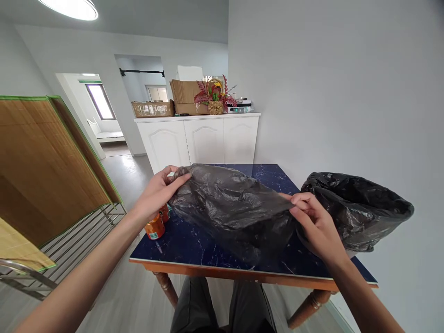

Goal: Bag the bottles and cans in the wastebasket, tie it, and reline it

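Note:
A thin black plastic bag [236,203] is stretched out between my two hands above the dark blue tabletop. My left hand [164,185] pinches its left edge between thumb and fingers. At the other side my right hand [312,219] grips the bag's right edge with closed fingertips. Just beyond my right hand stands a bin lined with another black bag [360,208], its mouth open upward. Orange cans [155,226] stand on the table below my left wrist, partly covered by my hand and the bag.
The blue marble-patterned table [180,249] has a wooden edge in front of my legs. A white cabinet [204,138] behind it bears cardboard boxes [190,95] and a flower basket [215,107]. Left is a metal rack with a bamboo mat [52,166]; a wall rises at right.

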